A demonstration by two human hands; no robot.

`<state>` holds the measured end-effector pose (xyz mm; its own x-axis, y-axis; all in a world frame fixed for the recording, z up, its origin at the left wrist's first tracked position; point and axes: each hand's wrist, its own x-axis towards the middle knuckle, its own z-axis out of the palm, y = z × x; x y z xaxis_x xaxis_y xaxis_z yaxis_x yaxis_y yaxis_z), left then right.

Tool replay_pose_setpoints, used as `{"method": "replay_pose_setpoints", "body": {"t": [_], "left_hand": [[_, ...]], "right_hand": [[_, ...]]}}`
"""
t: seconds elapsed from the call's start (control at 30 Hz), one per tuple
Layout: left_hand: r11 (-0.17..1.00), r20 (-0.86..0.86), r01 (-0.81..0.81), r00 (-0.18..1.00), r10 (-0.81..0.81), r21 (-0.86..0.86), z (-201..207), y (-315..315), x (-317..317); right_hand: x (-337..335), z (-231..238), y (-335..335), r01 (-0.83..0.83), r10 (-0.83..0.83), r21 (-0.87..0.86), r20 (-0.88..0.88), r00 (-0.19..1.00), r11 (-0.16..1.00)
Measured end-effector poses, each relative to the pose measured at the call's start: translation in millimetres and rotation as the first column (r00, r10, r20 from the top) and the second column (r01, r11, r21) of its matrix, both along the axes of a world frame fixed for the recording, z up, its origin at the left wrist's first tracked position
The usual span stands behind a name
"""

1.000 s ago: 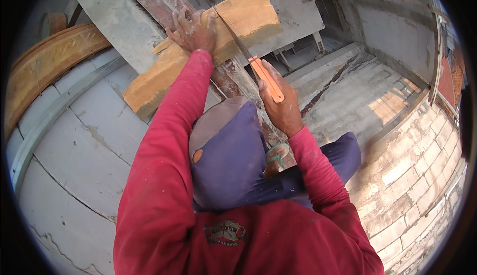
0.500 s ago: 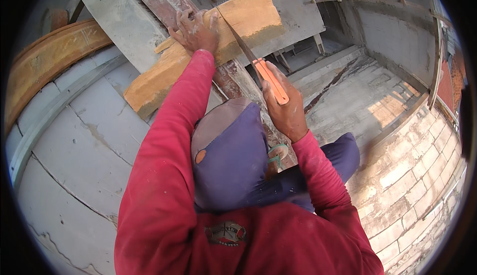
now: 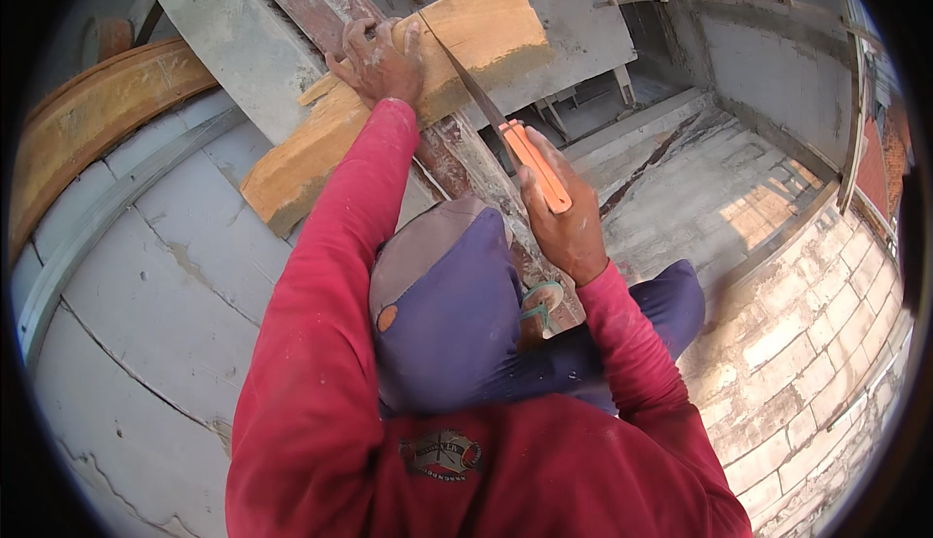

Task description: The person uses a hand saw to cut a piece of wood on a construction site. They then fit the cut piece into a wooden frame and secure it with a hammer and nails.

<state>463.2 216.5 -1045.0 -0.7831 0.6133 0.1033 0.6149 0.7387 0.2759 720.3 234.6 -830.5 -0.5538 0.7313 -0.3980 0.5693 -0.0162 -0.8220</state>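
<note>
A thick yellow-brown wooden plank (image 3: 316, 154) lies slantwise across a reddish, mortar-stained beam (image 3: 450, 154). My left hand (image 3: 384, 67) bears on its top, fingers bent over the far edge, gripping it. In my right hand (image 3: 569, 222) is a handsaw with an orange handle (image 3: 537, 166), the fingers wrapped round it. The dark saw blade (image 3: 466, 79) runs from the handle up across the plank, right of my left hand. How deep its teeth sit in the wood I cannot tell.
A grey board (image 3: 233, 47) lies beneath the plank at the far side. Left are a curved wooden beam (image 3: 107, 115), a metal channel (image 3: 126, 193) and pale wall panels (image 3: 175, 276). A block wall (image 3: 797, 363) stands at the right. My bent knee (image 3: 447, 295) is just below the plank.
My right hand and the saw have drawn back slightly toward me and to the right. My left hand keeps its hold on the plank.
</note>
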Motion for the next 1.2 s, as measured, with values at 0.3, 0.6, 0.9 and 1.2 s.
{"method": "replay_pose_setpoints", "body": {"t": [0.3, 0.6, 0.9, 1.2], "left_hand": [[1.000, -0.002, 0.008, 1.000, -0.008, -0.003, -3.3, -9.4, 6.1], [0.947, 0.134, 0.285, 0.954, -0.267, -0.144, 14.0, 39.4, -17.1], [0.933, 0.259, 0.276, 0.942, -0.214, -0.230, 24.8, 47.7, -18.0], [0.952, 0.230, 0.258, 0.949, -0.217, -0.164, 15.4, 50.3, -22.0]], "right_hand": [[28.7, 24.6, -3.8, -0.061, 0.059, 0.050, 0.039, 0.998, 0.997], [16.9, -4.7, -16.5, -0.043, 0.048, 0.086, -0.055, 0.997, 0.995], [55.1, 54.1, -22.6, -0.117, 0.107, 0.131, 0.074, 0.991, 0.984], [57.2, 51.7, 12.0, -0.132, 0.127, 0.060, 0.077, 0.989, 0.989]]}}
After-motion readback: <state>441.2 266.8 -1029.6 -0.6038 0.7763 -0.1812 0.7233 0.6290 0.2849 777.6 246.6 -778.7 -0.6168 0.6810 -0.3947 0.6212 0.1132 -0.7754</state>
